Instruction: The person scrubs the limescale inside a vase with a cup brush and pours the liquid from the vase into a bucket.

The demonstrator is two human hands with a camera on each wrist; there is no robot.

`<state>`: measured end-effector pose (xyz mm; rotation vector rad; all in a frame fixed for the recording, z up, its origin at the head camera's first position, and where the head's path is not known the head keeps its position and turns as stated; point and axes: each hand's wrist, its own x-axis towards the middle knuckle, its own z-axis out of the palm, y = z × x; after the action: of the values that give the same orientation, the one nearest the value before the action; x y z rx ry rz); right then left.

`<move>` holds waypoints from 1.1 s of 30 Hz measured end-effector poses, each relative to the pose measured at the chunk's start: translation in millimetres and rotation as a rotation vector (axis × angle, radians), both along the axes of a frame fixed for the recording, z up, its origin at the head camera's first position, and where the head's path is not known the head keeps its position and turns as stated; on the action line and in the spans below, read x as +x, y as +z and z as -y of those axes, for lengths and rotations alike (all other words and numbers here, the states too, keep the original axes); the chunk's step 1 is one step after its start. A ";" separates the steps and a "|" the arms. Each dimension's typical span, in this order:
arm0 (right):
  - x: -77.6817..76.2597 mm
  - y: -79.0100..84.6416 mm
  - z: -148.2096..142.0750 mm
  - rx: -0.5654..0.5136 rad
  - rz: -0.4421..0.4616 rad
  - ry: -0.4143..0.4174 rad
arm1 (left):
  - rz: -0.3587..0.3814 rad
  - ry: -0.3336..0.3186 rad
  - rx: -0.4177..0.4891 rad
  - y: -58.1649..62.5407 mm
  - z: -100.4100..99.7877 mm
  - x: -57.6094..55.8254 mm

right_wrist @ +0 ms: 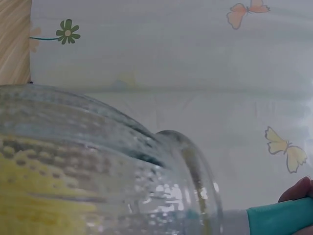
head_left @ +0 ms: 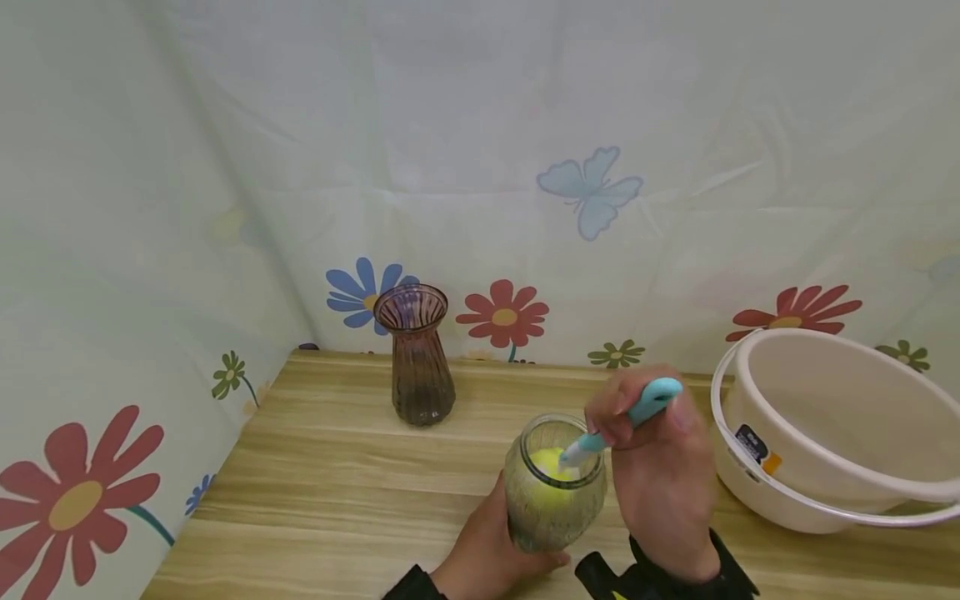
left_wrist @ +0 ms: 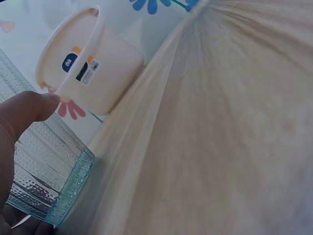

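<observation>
My left hand (head_left: 487,546) grips a clear textured glass vase (head_left: 555,517) round its lower side, its mouth facing up. In the left wrist view, the thumb lies along the wall of the glass, close above its thick base. A sponge bottle brush (head_left: 652,400) with a teal handle is in my right hand (head_left: 667,483), the fingers curled round the handle above the rim. The brush's white neck passes through the mouth, and its yellow sponge head sits inside the glass. The right wrist view shows the yellow through the dimpled wall.
A purple ribbed glass vase (head_left: 422,375) stands at the back of the wooden table (head_left: 337,475). To the right is a cream bucket (head_left: 817,500) with a white handle and a label. A flowered curtain (head_left: 465,167) hangs behind and along the left side.
</observation>
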<state>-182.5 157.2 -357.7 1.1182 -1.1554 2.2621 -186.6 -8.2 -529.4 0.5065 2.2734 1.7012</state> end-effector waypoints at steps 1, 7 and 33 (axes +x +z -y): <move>0.7 0.2 -1.3 -0.010 -0.021 0.007 | -0.010 -0.001 -0.005 -0.8 0.1 0.2; 4.9 2.5 -5.3 -0.056 -0.104 0.062 | -0.057 0.006 -0.038 -7.1 0.6 -1.2; 13.9 14.3 -6.6 -0.341 -0.452 0.122 | -0.013 -0.031 -0.024 -5.1 2.0 -3.6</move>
<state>-168.6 163.8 -343.4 1.4783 -0.5170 2.0321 -190.2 -10.2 -534.6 0.5463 2.2796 1.6593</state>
